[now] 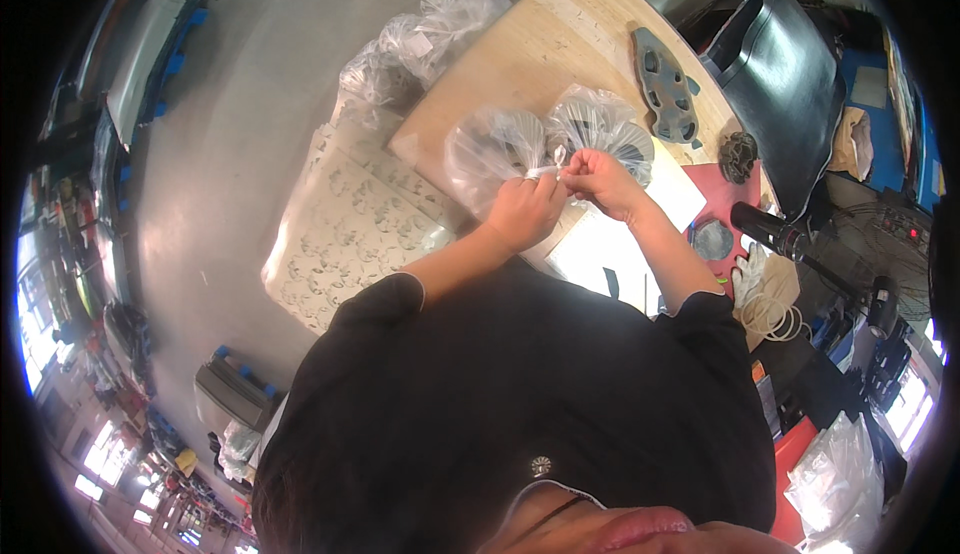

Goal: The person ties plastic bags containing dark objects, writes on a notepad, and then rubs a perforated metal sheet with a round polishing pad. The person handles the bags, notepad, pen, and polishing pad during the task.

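The knotted neck of the two clear plastic bags [545,144] is hidden under the fingertips of the left hand [525,209] and right hand [600,179]. Dark contents blur behind crinkled film. At five o'clock, another plastic bag [835,484] is cut by the rim.

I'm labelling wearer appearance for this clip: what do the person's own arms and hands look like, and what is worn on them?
Both forearms are bare. A black top's short sleeves end near the elbows. The left hand wears a ring; the right hand shows no glove or jewellery.
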`<state>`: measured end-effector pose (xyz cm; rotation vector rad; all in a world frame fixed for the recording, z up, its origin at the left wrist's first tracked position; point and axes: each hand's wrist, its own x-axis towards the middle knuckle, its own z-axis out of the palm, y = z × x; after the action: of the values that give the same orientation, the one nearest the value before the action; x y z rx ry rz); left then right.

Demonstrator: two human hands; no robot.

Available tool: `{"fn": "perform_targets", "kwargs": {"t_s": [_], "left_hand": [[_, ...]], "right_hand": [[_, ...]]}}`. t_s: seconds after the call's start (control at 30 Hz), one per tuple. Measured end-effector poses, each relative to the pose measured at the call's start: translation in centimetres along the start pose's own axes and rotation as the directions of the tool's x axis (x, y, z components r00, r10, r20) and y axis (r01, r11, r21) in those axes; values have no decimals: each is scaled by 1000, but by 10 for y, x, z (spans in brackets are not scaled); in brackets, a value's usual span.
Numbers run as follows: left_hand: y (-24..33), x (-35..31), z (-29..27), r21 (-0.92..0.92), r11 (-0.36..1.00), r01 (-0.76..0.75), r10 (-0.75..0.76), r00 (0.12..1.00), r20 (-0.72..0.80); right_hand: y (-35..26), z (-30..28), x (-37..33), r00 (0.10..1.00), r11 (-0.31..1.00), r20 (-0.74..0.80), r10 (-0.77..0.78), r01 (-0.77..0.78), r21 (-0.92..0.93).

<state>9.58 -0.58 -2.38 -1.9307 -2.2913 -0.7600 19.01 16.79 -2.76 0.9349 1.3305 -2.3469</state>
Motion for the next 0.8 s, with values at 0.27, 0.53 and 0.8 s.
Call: {"fn": "perform_targets", "kwargs": {"t_s": [0.27, 0.53, 0.8], "left_hand": [[-6, -11, 5, -1, 1000, -26, 26, 1000, 0], [-31, 7, 15, -431, 902, 40, -90, 991, -95], [-42, 17, 13, -585, 689, 429, -185, 883, 431]], "right_hand": [[12, 3, -5, 993, 994, -39, -112, 112, 9], [17, 25, -15, 834, 668, -178, -523, 271, -693], [32, 44, -1, 457, 126, 17, -889, 279, -952]]}}
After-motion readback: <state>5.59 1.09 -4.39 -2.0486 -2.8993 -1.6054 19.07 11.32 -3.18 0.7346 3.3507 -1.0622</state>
